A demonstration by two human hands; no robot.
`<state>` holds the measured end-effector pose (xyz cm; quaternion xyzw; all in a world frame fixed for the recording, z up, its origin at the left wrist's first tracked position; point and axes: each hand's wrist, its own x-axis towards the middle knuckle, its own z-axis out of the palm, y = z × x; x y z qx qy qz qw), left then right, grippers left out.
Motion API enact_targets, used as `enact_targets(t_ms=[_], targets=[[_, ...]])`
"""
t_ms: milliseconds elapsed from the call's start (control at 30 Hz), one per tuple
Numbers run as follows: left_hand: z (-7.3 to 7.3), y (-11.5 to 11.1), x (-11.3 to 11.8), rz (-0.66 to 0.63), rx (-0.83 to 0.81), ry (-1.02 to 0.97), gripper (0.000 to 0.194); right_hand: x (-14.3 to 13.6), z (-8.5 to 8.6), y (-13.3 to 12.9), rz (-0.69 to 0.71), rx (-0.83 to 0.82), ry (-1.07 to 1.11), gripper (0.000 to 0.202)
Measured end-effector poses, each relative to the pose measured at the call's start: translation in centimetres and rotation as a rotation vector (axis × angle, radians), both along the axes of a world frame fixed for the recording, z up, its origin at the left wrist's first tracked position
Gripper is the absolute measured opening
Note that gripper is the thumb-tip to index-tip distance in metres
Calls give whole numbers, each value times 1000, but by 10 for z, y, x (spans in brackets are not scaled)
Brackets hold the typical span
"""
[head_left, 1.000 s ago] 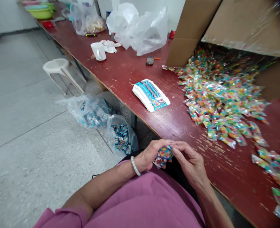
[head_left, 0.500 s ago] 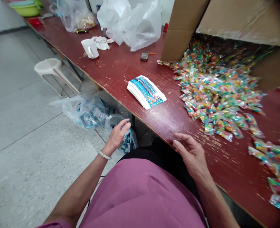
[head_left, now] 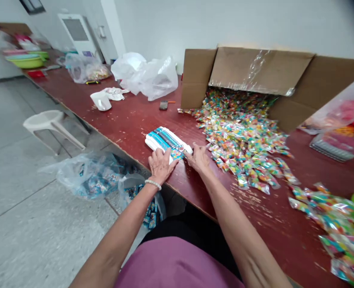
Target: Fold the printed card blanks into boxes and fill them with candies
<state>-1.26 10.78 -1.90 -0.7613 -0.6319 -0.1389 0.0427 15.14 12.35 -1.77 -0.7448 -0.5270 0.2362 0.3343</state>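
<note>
A person's left hand (head_left: 161,167) is resting, fingers apart, on the near edge of a stack of flattened cartons (head_left: 165,138) lying on the red table (head_left: 129,126). The right hand (head_left: 199,159) is touching its right end; whether those partly hidden fingers are pinching is unclear.

light: bright, diffuse | glare: candy packets (head_left: 240,136) | shadow: under table (head_left: 125,120) | blur: printed cards (head_left: 164,139), far basins (head_left: 27,63) | dark: upper-right corner

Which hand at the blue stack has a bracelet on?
The left hand: a pale beaded bracelet circles its wrist beside the stack. The right hand wears none.
</note>
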Motion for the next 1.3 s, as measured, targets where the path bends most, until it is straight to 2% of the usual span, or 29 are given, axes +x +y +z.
enact_targets(t_ms=[133, 200, 267, 367, 467, 500, 533, 567, 633, 700, 733, 800, 900, 1033, 1133, 1200, 1300], targets=[[-10, 3, -4, -4, 18, -4, 61, -5, -6, 6, -52, 1, 28, 50], [-12, 3, -4, 6, 22, -15, 61, -5, -7, 4, -92, 34, 72, 51], [-11, 1, -2, 22, 27, -45, 62, -4, -7, -1, -111, 75, 145, 42], [-1, -9, -1, 27, 81, -139, 63, 4, -1, -17, -68, 132, 307, 32], [22, -29, -7, -38, 106, -329, 55, 17, 13, -47, 19, 165, 446, 35], [31, -36, -10, -91, 40, -431, 51, 21, 20, -59, 59, 167, 490, 35], [40, -45, -13, -162, -93, -559, 47, 24, 27, -71, 115, 164, 546, 35], [47, -53, -16, -245, -295, -710, 44, 25, 34, -83, 186, 161, 631, 34], [56, -69, -19, -415, -816, -1007, 44, 25, 48, -105, 320, 142, 752, 31], [56, -85, -18, -532, -1273, -1241, 46, 21, 59, -121, 409, 125, 826, 30], [54, -93, -17, -561, -1422, -1337, 48, 18, 62, -127, 437, 111, 857, 29], [47, -106, -13, -574, -1551, -1485, 56, 14, 64, -135, 459, 75, 922, 29], [40, -118, -8, -554, -1499, -1562, 61, 11, 62, -144, 443, 19, 990, 28], [45, -123, -3, -428, -1325, -1553, 41, 12, 56, -153, 478, 36, 1047, 40], [48, -124, -1, -356, -1230, -1519, 36, 8, 51, -161, 485, 74, 1061, 48], [46, -125, 1, -312, -1200, -1521, 36, 3, 46, -165, 471, 29, 1053, 39], [40, -125, 4, -270, -1160, -1526, 37, -4, 38, -169, 370, -3, 969, 30]])
